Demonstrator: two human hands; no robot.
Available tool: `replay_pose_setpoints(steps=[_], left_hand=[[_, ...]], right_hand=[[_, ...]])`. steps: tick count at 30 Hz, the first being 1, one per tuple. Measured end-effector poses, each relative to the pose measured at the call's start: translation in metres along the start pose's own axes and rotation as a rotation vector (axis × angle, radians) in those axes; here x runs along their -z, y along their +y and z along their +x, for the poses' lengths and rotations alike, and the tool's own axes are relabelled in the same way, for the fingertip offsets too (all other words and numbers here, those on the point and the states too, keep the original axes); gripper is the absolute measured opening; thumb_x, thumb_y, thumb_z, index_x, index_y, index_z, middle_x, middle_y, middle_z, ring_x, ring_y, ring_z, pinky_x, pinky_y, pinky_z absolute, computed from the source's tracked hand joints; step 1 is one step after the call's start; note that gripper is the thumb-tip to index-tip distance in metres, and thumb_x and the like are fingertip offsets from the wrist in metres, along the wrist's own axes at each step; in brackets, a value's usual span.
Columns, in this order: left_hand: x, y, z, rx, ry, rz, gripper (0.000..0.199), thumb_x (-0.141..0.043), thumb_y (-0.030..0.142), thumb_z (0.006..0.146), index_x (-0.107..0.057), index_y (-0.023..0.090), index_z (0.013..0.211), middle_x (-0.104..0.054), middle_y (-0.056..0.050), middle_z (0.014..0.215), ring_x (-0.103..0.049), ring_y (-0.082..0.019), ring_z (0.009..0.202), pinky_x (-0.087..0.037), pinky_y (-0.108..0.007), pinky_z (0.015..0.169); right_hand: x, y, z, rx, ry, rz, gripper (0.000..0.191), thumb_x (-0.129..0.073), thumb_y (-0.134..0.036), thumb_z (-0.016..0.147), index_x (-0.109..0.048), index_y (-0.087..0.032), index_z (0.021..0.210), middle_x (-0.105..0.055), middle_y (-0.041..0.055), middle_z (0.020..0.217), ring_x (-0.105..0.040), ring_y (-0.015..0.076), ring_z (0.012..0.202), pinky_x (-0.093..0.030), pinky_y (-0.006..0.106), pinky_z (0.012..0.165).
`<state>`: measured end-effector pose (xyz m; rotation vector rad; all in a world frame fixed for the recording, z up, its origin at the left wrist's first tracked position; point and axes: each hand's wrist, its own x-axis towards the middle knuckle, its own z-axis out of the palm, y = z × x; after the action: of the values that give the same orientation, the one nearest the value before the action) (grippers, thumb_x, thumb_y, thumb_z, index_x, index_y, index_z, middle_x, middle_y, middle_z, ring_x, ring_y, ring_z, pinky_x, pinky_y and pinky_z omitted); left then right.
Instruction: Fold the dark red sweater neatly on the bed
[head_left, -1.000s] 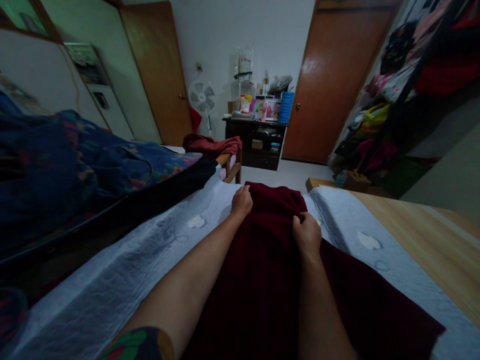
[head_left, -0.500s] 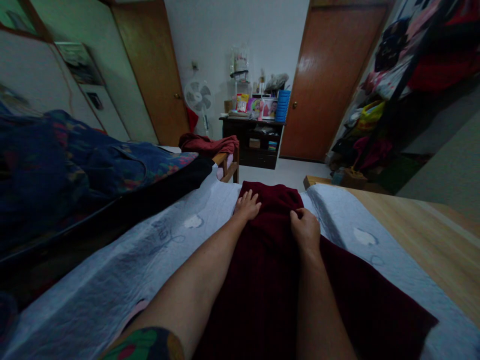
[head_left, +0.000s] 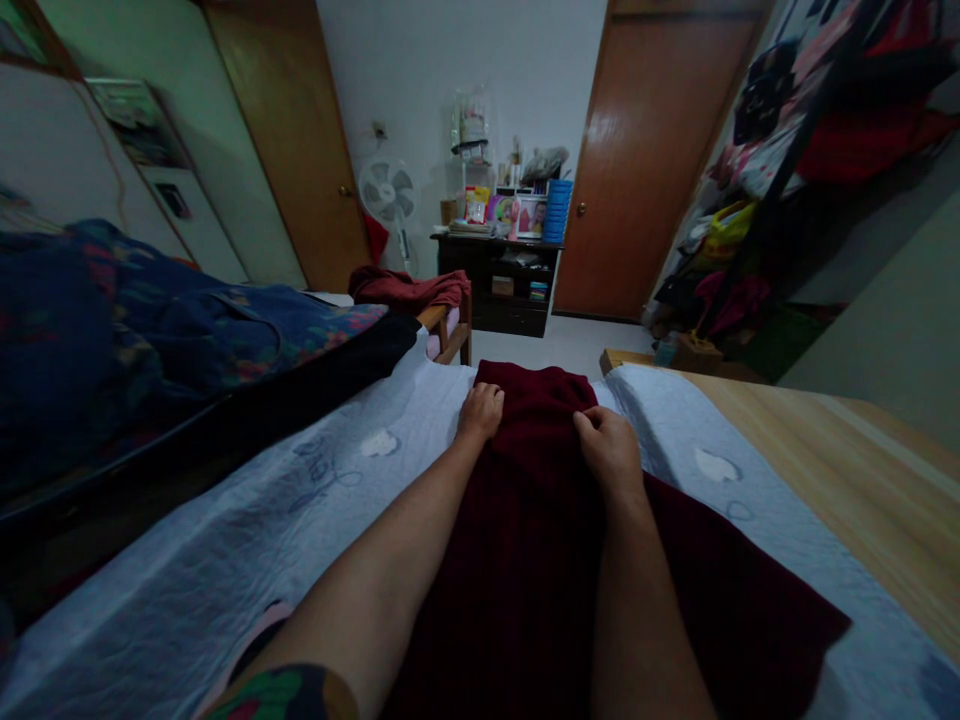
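A dark maroon garment point(head_left: 517, 540) lies lengthwise on the pale quilted bed cover point(head_left: 390, 490), with one part spread out to the right. My left hand point(head_left: 481, 411) is at the garment's far left edge, its fingers curled into the cloth. On the opposite edge, my right hand point(head_left: 609, 445) pinches a fold between thumb and fingers. Soft wrinkles run across the cloth between both hands. My forearms cover some of the garment's near part.
Blue floral fabric point(head_left: 187, 310) is heaped on the left. A bare wooden board point(head_left: 862, 450) borders the bed cover on the right. Beyond the bed's far end stand a dark cabinet point(head_left: 491, 290) and a white fan point(head_left: 386, 190). Bags hang at the right.
My left hand's fingers were spread flat on the cloth and are now curled at its edge. My right hand keeps its pinch. The view has shifted slightly.
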<state>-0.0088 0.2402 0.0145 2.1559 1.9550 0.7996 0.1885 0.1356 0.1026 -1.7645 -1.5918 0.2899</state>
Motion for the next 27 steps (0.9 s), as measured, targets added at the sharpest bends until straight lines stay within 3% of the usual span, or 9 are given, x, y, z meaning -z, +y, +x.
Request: replay_pose_setpoints(steps=[6,10,15,20,27], left_hand=[[-0.006,0.004,-0.005,-0.063,-0.065,0.041,0.045,-0.045,0.033,0.093,-0.047,0.024,0.137,-0.036,-0.004,0.153,-0.027,-0.023,0.140,-0.021,-0.039,0.116],[-0.007,0.006,-0.004,-0.056,-0.125,0.093,0.048,-0.047,0.036,0.091,-0.044,0.029,0.139,-0.026,-0.002,0.157,-0.024,-0.026,0.142,-0.021,-0.044,0.114],[0.000,0.008,0.004,-0.027,-0.156,0.092,0.040,-0.049,0.036,0.089,-0.054,0.028,0.128,-0.037,-0.004,0.152,-0.032,-0.028,0.137,-0.025,-0.045,0.112],[0.009,0.015,0.022,0.052,-0.174,0.091,0.034,-0.044,0.042,0.092,-0.060,0.022,0.114,-0.063,-0.012,0.123,-0.052,-0.027,0.120,-0.038,-0.037,0.102],[-0.002,0.018,0.026,0.081,-0.088,0.092,0.042,-0.049,0.036,0.090,-0.050,0.021,0.129,-0.052,-0.016,0.133,-0.043,-0.032,0.127,-0.032,-0.046,0.106]], right_hand=[[0.001,0.000,0.000,0.019,-0.015,-0.034,0.025,-0.050,-0.031,0.084,-0.071,-0.017,0.085,-0.072,0.0087,0.085,-0.063,0.0205,0.079,-0.041,0.029,0.070],[-0.001,0.000,-0.001,0.012,-0.024,-0.060,0.024,-0.051,-0.030,0.085,-0.071,-0.017,0.087,-0.072,0.0088,0.086,-0.063,0.0208,0.080,-0.041,0.029,0.070],[-0.002,0.001,-0.001,0.010,-0.026,-0.064,0.025,-0.050,-0.029,0.085,-0.071,-0.017,0.088,-0.072,0.0090,0.086,-0.063,0.0206,0.081,-0.041,0.029,0.071],[-0.002,0.005,0.000,0.000,-0.025,-0.065,0.025,-0.049,-0.027,0.085,-0.072,-0.017,0.087,-0.072,0.0094,0.089,-0.064,0.0208,0.084,-0.042,0.029,0.073],[-0.002,0.003,0.000,-0.035,-0.019,-0.108,0.025,-0.049,-0.027,0.086,-0.072,-0.017,0.090,-0.073,0.0099,0.090,-0.064,0.0214,0.084,-0.042,0.029,0.073]])
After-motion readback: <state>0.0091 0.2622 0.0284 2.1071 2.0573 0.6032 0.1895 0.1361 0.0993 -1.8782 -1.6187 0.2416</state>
